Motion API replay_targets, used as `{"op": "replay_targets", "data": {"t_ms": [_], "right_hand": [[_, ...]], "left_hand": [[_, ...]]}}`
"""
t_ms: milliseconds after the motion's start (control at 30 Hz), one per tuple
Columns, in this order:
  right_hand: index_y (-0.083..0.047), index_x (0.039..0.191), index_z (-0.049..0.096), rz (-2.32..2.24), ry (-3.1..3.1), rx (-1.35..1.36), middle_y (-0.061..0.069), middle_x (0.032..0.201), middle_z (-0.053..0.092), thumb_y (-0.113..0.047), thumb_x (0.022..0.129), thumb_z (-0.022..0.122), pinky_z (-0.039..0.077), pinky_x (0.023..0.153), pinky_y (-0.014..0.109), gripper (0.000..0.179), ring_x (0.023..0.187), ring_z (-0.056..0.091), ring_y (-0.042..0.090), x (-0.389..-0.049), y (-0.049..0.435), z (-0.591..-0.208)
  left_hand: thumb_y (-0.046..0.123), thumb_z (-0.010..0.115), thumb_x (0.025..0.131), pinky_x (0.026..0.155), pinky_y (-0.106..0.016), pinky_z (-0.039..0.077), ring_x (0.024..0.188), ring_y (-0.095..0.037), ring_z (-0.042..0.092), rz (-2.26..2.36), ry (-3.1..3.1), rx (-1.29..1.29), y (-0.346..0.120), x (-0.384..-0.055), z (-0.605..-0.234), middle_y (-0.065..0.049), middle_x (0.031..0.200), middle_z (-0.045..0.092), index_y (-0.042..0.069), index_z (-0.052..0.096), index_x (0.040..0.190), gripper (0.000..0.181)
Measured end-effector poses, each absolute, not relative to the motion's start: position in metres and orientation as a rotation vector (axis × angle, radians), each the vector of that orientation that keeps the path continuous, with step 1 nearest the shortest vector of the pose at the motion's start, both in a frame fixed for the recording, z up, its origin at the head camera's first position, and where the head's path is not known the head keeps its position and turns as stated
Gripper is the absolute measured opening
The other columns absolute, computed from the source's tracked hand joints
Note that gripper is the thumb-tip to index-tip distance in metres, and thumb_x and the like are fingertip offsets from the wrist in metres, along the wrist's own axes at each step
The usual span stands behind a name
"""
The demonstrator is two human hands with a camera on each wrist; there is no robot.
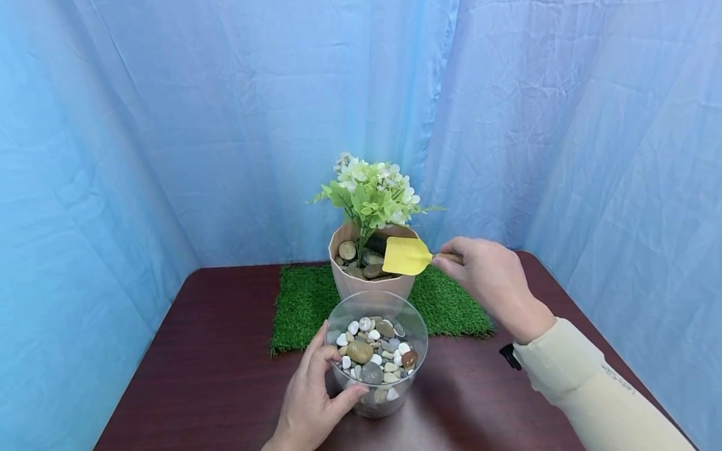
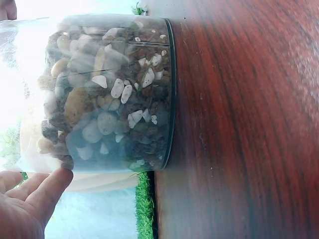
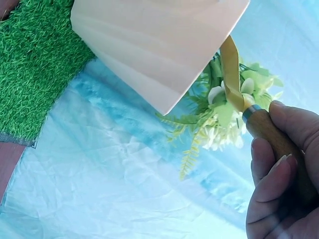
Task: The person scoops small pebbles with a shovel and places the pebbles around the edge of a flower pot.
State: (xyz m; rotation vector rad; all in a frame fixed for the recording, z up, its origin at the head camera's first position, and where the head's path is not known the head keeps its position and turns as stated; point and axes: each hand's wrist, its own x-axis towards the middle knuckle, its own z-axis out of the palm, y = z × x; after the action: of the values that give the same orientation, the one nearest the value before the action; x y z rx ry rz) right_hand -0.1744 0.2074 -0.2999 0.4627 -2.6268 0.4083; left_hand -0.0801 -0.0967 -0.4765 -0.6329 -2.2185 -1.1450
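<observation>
My left hand [image 1: 316,388] grips the near left side of a clear plastic container [image 1: 376,410], its thumb at the front rim. White, grey and brown pebbles [image 2: 107,122] fill the lower part of the container, which stands on the table. Behind it is a pale pink flowerpot [image 1: 350,287] with larger stones [image 1: 347,250] and an artificial plant with white flowers [image 1: 378,188]. Over the pot's right rim, my right hand [image 1: 493,275] holds a small yellow trowel [image 1: 406,257] by its wooden handle [image 3: 279,134]. The blade is tilted, its back turned to the head view.
The pot stands on a green artificial grass mat [image 1: 457,310] on a dark reddish wooden table [image 1: 214,351]. Light blue curtains [image 1: 225,125] hang behind and on both sides. A dark band [image 1: 510,357] circles the right wrist below a cream sleeve [image 1: 598,388].
</observation>
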Motion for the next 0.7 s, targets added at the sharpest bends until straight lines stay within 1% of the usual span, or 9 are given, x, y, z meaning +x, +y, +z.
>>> {"op": "replay_targets", "data": {"t_ms": [133,333,533,700], "right_hand": [[-0.023,0.106,0.08,0.428,-2.603,0.481,-0.007,0.089,0.078,-0.036,0.096,0.077,0.05,0.056,0.036,0.017,0.068,0.065,0.009,-0.167,0.208,-0.3],[-0.022,0.103,0.08,0.449,-2.558,0.523,-0.008,0.087,0.078,-0.034,0.094,0.079,0.051,0.056,0.035,0.015,0.07,0.068,0.008,-0.153,0.204,-0.299],[-0.024,0.099,0.08,0.44,-2.53,0.589,-0.014,0.083,0.076,-0.032,0.091,0.083,0.051,0.056,0.03,0.012,0.068,0.066,0.001,-0.139,0.198,-0.302],[-0.026,0.097,0.079,0.462,-2.584,0.631,-0.018,0.083,0.074,-0.031,0.089,0.084,0.051,0.058,0.025,0.011,0.07,0.064,-0.003,-0.129,0.192,-0.306]], "left_hand": [[0.041,0.088,0.084,0.096,-0.014,0.051,0.117,-0.036,0.071,-1.145,-2.224,-0.63,-0.097,-0.08,-0.476,-0.028,0.16,0.039,0.009,0.055,0.114,0.055],[0.041,0.088,0.084,0.096,-0.013,0.051,0.116,-0.034,0.072,-1.138,-2.248,-0.618,-0.097,-0.08,-0.476,-0.025,0.162,0.038,0.01,0.054,0.115,0.055],[0.041,0.087,0.084,0.095,-0.017,0.054,0.113,-0.033,0.073,-1.118,-2.249,-0.626,-0.098,-0.08,-0.476,-0.027,0.161,0.039,0.01,0.054,0.115,0.055],[0.042,0.087,0.085,0.093,-0.017,0.055,0.116,-0.034,0.072,-1.11,-2.268,-0.613,-0.097,-0.08,-0.475,-0.025,0.161,0.039,0.011,0.053,0.115,0.056]]}}
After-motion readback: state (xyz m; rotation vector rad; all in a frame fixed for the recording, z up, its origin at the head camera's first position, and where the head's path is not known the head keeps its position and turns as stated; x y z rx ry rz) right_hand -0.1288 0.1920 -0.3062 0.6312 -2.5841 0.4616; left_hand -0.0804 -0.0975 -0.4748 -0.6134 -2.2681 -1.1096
